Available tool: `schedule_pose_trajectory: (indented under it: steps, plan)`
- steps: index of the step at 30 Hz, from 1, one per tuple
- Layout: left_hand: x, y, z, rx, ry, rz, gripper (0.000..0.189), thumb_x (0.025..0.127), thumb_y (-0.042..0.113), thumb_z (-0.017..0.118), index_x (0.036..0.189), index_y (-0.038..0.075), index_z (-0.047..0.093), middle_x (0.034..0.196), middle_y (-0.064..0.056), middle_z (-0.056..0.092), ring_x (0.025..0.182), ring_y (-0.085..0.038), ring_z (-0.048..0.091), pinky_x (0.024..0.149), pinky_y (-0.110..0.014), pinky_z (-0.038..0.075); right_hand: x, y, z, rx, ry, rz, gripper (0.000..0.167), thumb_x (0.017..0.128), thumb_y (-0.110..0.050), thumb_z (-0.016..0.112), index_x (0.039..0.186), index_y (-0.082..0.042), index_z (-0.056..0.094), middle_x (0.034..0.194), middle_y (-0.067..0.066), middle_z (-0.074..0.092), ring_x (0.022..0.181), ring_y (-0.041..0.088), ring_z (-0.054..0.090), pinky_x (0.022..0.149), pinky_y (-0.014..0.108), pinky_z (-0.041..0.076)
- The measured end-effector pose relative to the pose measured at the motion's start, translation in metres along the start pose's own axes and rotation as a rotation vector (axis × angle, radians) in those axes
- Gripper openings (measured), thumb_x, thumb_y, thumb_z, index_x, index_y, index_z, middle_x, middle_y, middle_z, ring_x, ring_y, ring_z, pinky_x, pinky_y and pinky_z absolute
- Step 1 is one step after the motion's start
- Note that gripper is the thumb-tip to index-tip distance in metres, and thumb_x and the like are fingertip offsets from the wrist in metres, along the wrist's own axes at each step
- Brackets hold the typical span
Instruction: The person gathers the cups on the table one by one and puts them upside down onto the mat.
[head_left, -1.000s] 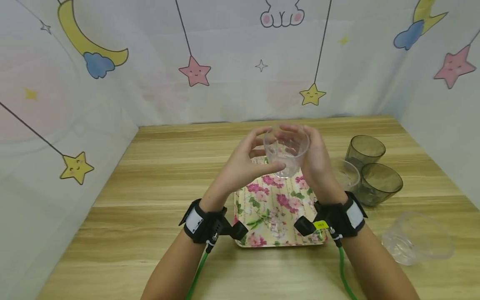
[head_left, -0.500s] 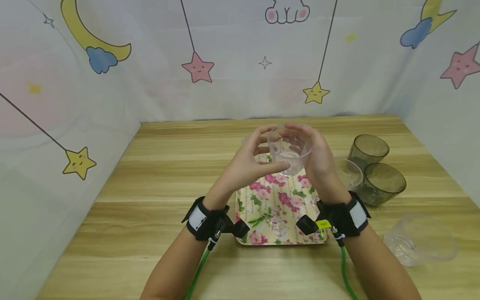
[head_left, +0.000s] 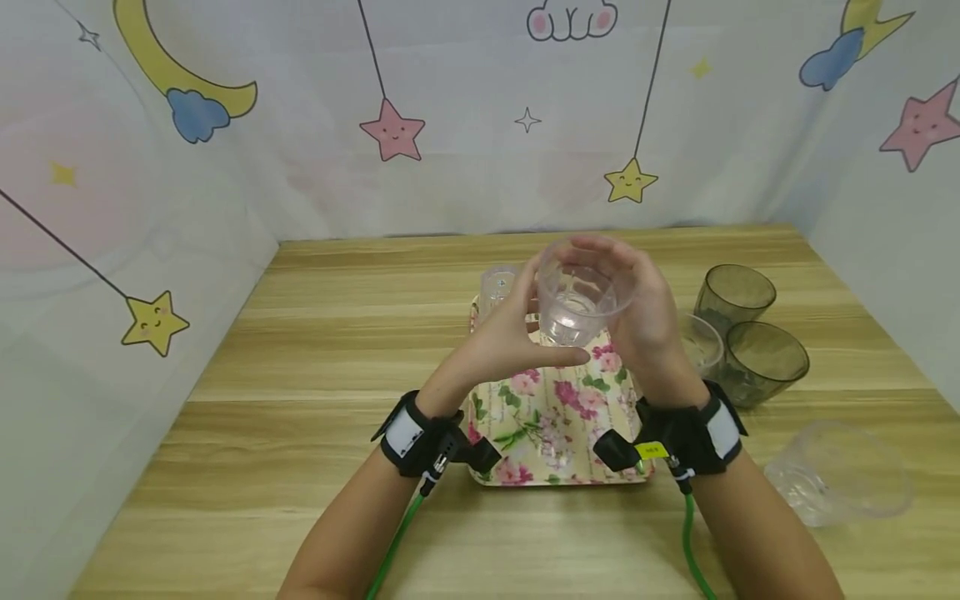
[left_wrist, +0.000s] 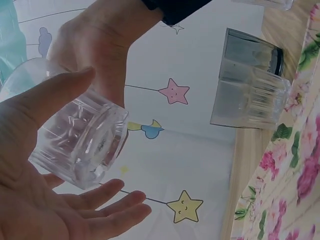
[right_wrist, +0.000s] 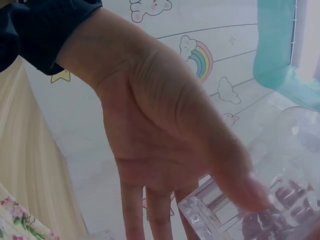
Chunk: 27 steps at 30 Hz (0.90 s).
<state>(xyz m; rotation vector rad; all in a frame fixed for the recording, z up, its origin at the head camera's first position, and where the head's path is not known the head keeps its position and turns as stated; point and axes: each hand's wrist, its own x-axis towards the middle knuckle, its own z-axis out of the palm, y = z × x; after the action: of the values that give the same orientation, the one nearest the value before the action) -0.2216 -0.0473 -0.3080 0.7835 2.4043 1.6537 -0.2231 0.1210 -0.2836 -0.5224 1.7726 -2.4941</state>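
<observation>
A clear faceted drinking glass [head_left: 573,312] is held up over the far part of the floral tray [head_left: 551,433]. My right hand [head_left: 647,312] grips it from the right; in the right wrist view its thumb [right_wrist: 245,192] presses on the glass wall. Around the other side sits my left hand [head_left: 510,333], its fingers spread and fairly straight, the thumb held off below the base. The left wrist view has the glass [left_wrist: 82,137] tilted between the left thumb and fingers [left_wrist: 112,212]. Behind the left hand, another clear glass [head_left: 498,282] stands at the tray's far left corner.
To the right stand two smoky brown glasses [head_left: 737,292] and a clear glass [head_left: 703,342], close together. Another clear glass [head_left: 806,483] lies tilted near the right forearm. Printed cloth walls [head_left: 465,200] rise behind the wooden table [head_left: 337,333]. Green cables [head_left: 393,546] trail from both wrists.
The left thumb has come off the glass and the left hand has loosened. The glass stays in the right hand, slightly higher. The glass at the tray's far corner shows more now.
</observation>
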Motion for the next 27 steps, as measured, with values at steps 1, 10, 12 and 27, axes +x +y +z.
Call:
schedule_pose_trajectory:
  steps: [1, 10, 12, 27]
  plan:
    - [0.0006, -0.0015, 0.0011, -0.006, -0.007, 0.012, 0.118, 0.070, 0.015, 0.085, 0.152, 0.037, 0.003, 0.149, -0.007, 0.035, 0.128, -0.028, 0.051, 0.102, -0.038, 0.052, 0.0000, -0.0003, 0.0004, 0.009, -0.004, 0.000, 0.043, 0.104, -0.028, 0.021, 0.110, -0.019, 0.063, 0.105, -0.009, 0.069, 0.107, 0.014, 0.058, 0.105, 0.039, 0.038]
    - [0.0032, -0.0064, 0.0041, -0.025, 0.016, 0.025, 0.109, 0.076, 0.013, 0.081, 0.152, 0.036, 0.007, 0.139, -0.010, 0.048, 0.121, -0.026, 0.058, 0.097, -0.036, 0.055, 0.0002, -0.0033, 0.0009, 0.078, -0.030, -0.004, 0.048, 0.104, -0.024, 0.017, 0.105, -0.019, 0.064, 0.101, -0.008, 0.071, 0.104, 0.014, 0.060, 0.101, 0.038, 0.040]
    - [0.0036, -0.0064, 0.0039, -0.035, 0.015, 0.031, 0.104, 0.076, 0.014, 0.080, 0.151, 0.036, 0.012, 0.140, -0.007, 0.047, 0.122, -0.027, 0.057, 0.098, -0.038, 0.054, 0.0004, -0.0042, -0.0004, 0.106, -0.042, -0.007, 0.049, 0.104, -0.024, 0.016, 0.106, -0.017, 0.064, 0.101, -0.007, 0.071, 0.103, 0.014, 0.060, 0.100, 0.038, 0.040]
    - [0.0036, -0.0049, -0.0009, -0.068, 0.066, -0.031, 0.088, 0.076, 0.018, 0.080, 0.146, 0.032, 0.030, 0.136, -0.004, 0.056, 0.118, -0.020, 0.060, 0.091, -0.034, 0.058, 0.0045, -0.0050, -0.0069, 0.160, -0.001, -0.047, 0.047, 0.104, -0.023, 0.014, 0.118, -0.014, 0.058, 0.106, -0.006, 0.070, 0.106, 0.014, 0.062, 0.102, 0.034, 0.047]
